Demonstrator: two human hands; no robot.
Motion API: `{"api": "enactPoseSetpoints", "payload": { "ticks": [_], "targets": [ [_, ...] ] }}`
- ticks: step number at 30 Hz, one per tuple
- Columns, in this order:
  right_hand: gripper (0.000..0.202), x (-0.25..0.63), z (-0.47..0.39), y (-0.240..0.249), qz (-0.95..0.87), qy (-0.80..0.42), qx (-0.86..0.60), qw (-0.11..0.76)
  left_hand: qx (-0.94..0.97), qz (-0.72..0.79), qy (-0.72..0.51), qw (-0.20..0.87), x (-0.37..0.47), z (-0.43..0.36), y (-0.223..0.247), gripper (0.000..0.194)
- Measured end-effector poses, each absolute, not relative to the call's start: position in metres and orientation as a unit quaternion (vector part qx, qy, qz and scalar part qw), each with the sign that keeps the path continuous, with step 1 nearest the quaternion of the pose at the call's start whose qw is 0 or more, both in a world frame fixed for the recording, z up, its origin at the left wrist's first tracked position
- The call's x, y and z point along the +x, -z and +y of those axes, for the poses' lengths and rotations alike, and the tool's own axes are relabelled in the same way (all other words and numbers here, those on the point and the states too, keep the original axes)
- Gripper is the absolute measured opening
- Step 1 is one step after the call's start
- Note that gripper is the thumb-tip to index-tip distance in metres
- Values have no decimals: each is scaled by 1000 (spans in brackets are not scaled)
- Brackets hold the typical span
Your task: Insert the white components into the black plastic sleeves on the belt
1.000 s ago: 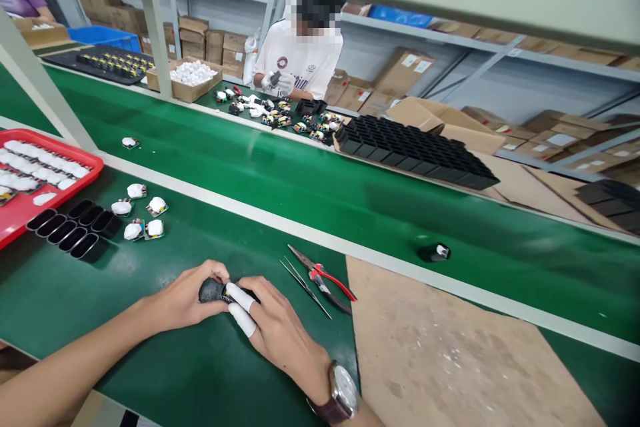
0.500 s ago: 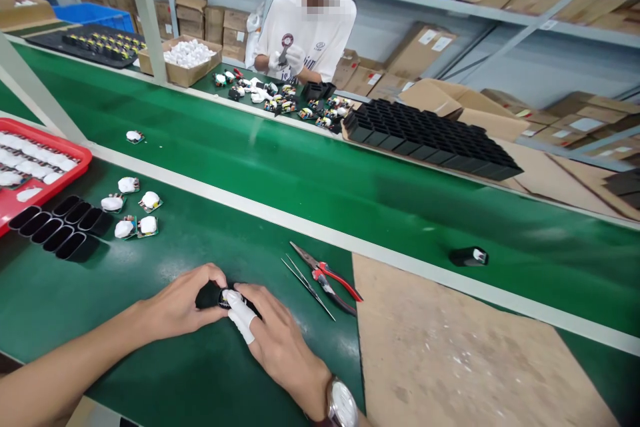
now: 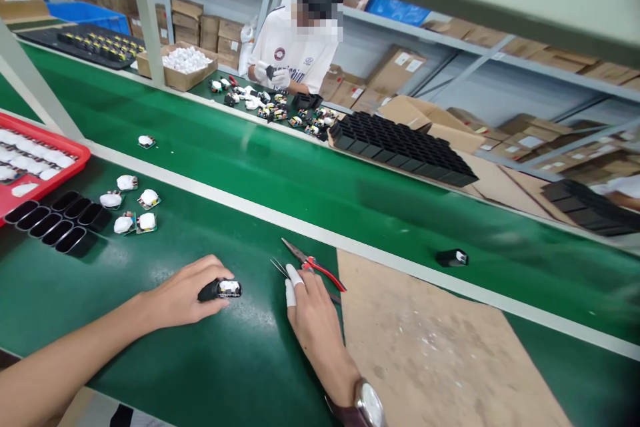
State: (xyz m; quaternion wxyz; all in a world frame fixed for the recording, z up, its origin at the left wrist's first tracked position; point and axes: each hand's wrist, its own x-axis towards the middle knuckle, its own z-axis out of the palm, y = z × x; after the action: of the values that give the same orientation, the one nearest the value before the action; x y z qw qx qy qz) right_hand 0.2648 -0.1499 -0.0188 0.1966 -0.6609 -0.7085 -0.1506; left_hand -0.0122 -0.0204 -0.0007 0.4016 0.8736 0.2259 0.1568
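My left hand (image 3: 193, 290) grips a black oval housing (image 3: 209, 291) lying on the green bench. A circuit board with a white top (image 3: 230, 289) shows in the housing's open right end. Over the metal tweezers (image 3: 278, 267) is my right hand (image 3: 313, 313), with white covers on two fingertips. Its fingers reach down at the tweezers, and whether they have closed on them is hidden. Red-handled pliers (image 3: 324, 273) lie beside and partly beneath that hand.
Black housings (image 3: 73, 240), several white-topped boards (image 3: 149, 198) and a red tray (image 3: 83, 159) are at the left. A brown board (image 3: 425, 340) lies at the right. One housing (image 3: 451, 257) rests on the green belt (image 3: 300, 177). Across it, a person (image 3: 300, 47) handles a dark part.
My right hand has left the housing and moved right to the tweezers. My left hand keeps its hold. The small board on the belt has shifted right relative to the bench.
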Motion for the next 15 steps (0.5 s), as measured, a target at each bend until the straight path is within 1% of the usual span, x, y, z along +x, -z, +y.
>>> {"api": "enactPoseSetpoints", "payload": {
  "ticks": [3, 5, 9, 15],
  "targets": [
    [32, 249, -152, 2, -731, 67, -625, 266, 874, 222, -158, 401, -11, -20, -1, 25],
    [28, 234, -155, -12, -744, 26, -607, 278, 873, 218, -164, 404, -11, -20, -1, 25],
    [24, 215, -162, -29, -775, 56, -591, 218, 871, 213, -181, 404, -12, -19, 1, 27],
    [27, 212, -159, -33, -781, 101, -590, 175, 874, 201, -187, 402, -13, -18, 5, 26]
  ]
}}
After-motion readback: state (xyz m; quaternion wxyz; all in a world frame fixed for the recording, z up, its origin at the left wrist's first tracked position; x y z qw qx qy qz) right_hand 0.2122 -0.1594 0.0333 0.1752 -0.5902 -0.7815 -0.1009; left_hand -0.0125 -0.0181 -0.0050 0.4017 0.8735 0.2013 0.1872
